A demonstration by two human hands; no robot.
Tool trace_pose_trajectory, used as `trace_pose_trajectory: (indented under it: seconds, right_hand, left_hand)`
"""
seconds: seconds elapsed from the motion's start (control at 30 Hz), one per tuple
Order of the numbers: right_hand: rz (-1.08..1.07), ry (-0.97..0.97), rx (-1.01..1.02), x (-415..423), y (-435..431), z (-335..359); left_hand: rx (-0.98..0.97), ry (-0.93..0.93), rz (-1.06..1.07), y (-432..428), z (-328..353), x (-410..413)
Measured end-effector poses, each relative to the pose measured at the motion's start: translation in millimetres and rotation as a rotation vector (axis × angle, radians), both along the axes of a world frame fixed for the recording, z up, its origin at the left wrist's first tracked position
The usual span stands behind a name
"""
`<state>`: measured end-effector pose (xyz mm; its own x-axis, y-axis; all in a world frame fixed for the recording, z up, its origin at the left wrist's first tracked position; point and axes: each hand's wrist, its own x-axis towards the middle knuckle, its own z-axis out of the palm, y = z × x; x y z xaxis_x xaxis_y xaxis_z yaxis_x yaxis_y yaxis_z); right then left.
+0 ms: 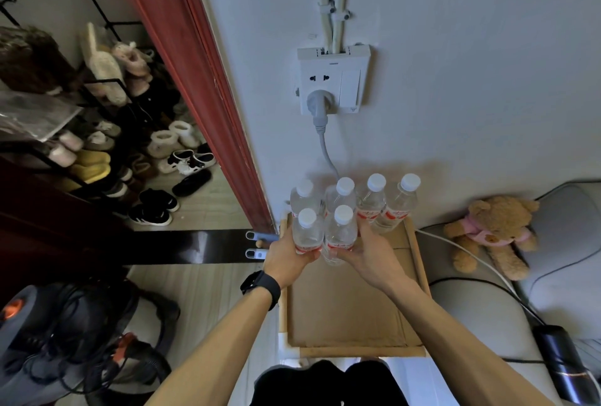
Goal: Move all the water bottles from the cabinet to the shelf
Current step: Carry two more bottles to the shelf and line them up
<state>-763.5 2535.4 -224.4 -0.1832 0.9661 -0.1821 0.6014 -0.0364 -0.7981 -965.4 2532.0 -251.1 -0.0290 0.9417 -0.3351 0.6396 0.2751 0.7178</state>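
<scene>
While upright, bottles (pixel 307 232) in curled fingers (pixel 349 254).

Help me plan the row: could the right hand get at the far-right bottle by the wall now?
Probably not yet: the right hand grips a front bottle. Otherwise the far-right bottle stands close, with nothing before it.

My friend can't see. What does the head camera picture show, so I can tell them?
Two water bottles are held side by side, one in the left hand, one in the right hand, at a cardboard-topped shelf. Four more bottles stand behind them by the wall, under a socket. A teddy bear lies to the right.
</scene>
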Motion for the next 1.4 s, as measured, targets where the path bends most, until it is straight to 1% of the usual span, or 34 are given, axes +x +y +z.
trace_pose_trajectory:
  seconds: [0.1, 0.23, 0.3, 0.43, 0.63, 0.73, 0.8, 0.93, 1.17, 1.4]
  right_hand:
    - [0.087, 0.028, 0.003, 6.7, 3.7, -0.7]
    - [0.089, 0.026, -0.008, 13.6, 10.8, -3.2]
    - [0.073, 0.046, -0.022, 16.8, 10.4, -5.2]
    - [0.068, 0.084, -0.031, 18.2, 4.8, -4.3]
    - [0.102, 0.118, -0.058, 14.9, 6.1, 1.2]
    - [0.129, 0.108, -0.021, 9.0, 3.8, 1.9]
    - [0.115, 0.089, 0.007, 6.5, 3.7, 2.5]
    - [0.104, 0.071, 0.013, 7.3, 5.5, -0.1]
    - [0.055, 0.084, 0.019, 5.5, 2.0, 3.0]
    - [0.007, 0.044, -0.019, 4.8, 1.2, -1.0]
  left_hand:
    - [0.02, -0.018, 0.031, -0.2, 0.5, 2.2]
    - [0.078, -0.05, 0.017, -0.9, 2.2, 10.4]
    - [0.044, -0.093, -0.001, 2.0, 3.8, 7.9]
    - [0.002, -0.059, -0.038, 5.0, 7.2, 1.2]
    - [-0.023, -0.109, -0.034, 5.1, 7.1, -3.9]
    - [-0.021, -0.093, -0.027, 4.8, 9.5, -4.3]
    - [-0.025, -0.078, -0.018, 3.7, 10.4, -4.0]
    - [-0.07, -0.079, 0.07, 3.3, 12.7, -5.3]
    - [0.002, -0.153, -0.023, 10.9, 21.4, -2.1]
    - [0.039, -0.107, -0.024, 11.5, 20.6, 3.0]
